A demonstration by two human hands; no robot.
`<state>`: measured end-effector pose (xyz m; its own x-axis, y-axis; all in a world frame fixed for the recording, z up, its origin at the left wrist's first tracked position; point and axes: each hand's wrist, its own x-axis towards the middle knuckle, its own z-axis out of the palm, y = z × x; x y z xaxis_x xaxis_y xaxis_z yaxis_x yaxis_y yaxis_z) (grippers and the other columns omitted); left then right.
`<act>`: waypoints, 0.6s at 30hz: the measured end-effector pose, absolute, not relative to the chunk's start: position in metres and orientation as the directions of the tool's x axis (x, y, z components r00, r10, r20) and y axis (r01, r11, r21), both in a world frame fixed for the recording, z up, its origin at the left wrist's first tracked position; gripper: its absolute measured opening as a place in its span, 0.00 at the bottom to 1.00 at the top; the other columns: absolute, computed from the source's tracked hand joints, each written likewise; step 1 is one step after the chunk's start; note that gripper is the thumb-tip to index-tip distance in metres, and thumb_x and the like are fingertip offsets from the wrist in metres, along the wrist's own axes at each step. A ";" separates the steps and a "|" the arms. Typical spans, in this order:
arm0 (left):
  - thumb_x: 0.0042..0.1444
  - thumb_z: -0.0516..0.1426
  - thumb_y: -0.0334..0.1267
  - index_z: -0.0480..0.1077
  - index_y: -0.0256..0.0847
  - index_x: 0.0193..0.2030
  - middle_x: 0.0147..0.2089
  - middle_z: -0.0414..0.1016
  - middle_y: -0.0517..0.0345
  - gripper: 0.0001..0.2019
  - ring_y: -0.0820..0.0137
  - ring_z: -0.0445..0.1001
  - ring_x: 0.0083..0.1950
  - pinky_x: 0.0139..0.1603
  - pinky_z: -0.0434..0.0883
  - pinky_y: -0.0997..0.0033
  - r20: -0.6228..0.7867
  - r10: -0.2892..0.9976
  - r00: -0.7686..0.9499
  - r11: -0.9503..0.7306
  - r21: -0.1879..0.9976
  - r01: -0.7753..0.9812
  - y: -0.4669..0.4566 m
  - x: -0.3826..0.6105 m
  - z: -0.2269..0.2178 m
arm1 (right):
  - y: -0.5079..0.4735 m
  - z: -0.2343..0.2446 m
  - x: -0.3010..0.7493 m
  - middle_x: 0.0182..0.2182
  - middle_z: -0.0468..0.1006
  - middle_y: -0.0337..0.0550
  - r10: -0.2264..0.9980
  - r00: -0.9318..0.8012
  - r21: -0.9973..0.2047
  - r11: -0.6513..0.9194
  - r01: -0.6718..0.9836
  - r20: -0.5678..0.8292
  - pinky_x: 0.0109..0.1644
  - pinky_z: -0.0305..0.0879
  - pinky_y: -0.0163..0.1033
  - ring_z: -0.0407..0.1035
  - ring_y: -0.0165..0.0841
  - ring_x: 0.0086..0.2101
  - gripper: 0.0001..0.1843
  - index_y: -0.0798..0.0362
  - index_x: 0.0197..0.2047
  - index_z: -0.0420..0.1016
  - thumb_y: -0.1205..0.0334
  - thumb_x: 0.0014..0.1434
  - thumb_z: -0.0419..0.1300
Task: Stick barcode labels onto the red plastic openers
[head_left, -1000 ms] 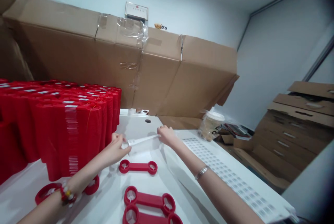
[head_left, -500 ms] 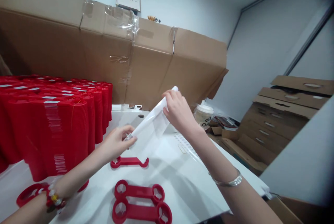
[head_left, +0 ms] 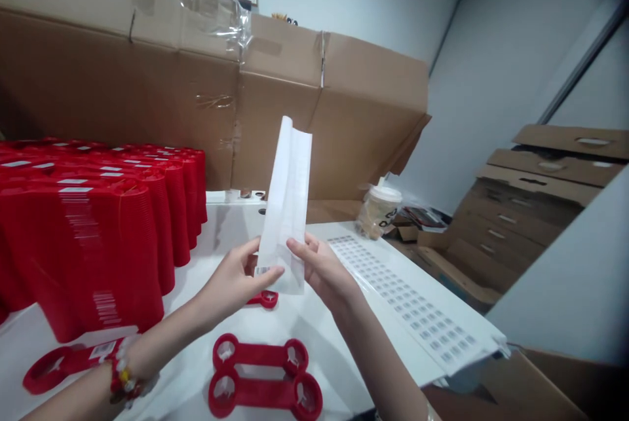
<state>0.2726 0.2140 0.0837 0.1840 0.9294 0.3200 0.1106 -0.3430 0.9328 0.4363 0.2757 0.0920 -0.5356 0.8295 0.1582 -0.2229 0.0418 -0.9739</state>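
Both my hands hold a white strip of backing paper (head_left: pixel 287 198) upright over the white table (head_left: pixel 314 336). My left hand (head_left: pixel 236 280) pinches its lower left corner, thumb on a small label there. My right hand (head_left: pixel 322 270) grips its lower right edge with the fingers behind it. Below the hands lie flat red plastic pieces with ring ends (head_left: pixel 265 375), two side by side, and one (head_left: pixel 263 298) partly hidden under the paper. A sheet of small labels (head_left: pixel 407 303) lies to the right of my right hand.
Tall stacks of red plastic pieces (head_left: pixel 88 244) with white labels fill the table's left side. Large cardboard boxes (head_left: pixel 221 87) stand behind. A lidded drink cup (head_left: pixel 378 210) sits at the back right. Flattened cartons (head_left: pixel 535 192) are stacked at the far right. Another red piece (head_left: pixel 63 362) lies near my left wrist.
The paper strip has been lifted from the table and turned upright. My right hand came down from its top end to its lower edge, beside my left hand. The label sheet is uncovered again.
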 end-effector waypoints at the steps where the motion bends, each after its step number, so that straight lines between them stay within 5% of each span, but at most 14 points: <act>1: 0.61 0.59 0.46 0.68 0.42 0.59 0.48 0.80 0.52 0.22 0.60 0.80 0.46 0.50 0.76 0.59 0.300 0.928 0.220 -0.336 0.929 0.152 0.217 0.272 0.083 | 0.278 0.090 0.437 0.43 0.84 0.54 0.857 -0.494 -0.973 0.034 -0.230 0.147 0.49 0.76 0.51 0.79 0.48 0.44 0.29 0.56 0.50 0.76 0.49 0.50 0.73; 6: 0.55 0.65 0.48 0.70 0.43 0.57 0.53 0.78 0.51 0.24 0.60 0.78 0.49 0.53 0.75 0.56 0.095 0.884 0.458 -0.312 0.849 0.426 0.239 0.247 0.066 | 0.285 0.088 0.455 0.46 0.83 0.52 0.940 -0.286 -0.955 0.108 -0.276 0.188 0.50 0.76 0.49 0.79 0.47 0.45 0.29 0.55 0.49 0.75 0.54 0.46 0.76; 10: 0.62 0.61 0.43 0.72 0.40 0.54 0.60 0.72 0.49 0.16 0.57 0.73 0.58 0.59 0.70 0.45 -0.045 0.889 0.456 -0.321 0.649 0.690 0.253 0.224 0.039 | 0.283 0.092 0.480 0.49 0.83 0.52 0.955 -0.189 -0.950 0.177 -0.259 0.229 0.52 0.75 0.50 0.78 0.48 0.48 0.29 0.53 0.50 0.75 0.55 0.46 0.77; 18: 0.65 0.59 0.43 0.71 0.40 0.56 0.56 0.75 0.50 0.15 0.62 0.77 0.50 0.49 0.77 0.54 -0.260 0.897 0.356 -0.203 0.472 0.858 0.269 0.226 0.014 | 0.290 0.073 0.494 0.50 0.82 0.52 0.949 -0.225 -0.972 0.197 -0.127 0.221 0.53 0.75 0.51 0.78 0.48 0.49 0.30 0.52 0.51 0.73 0.53 0.47 0.76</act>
<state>0.2262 0.2688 0.0141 0.3561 0.8975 -0.2603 0.8577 -0.2033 0.4723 0.4939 0.2900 0.0730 -0.2247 0.9489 0.2214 -0.1268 0.1968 -0.9722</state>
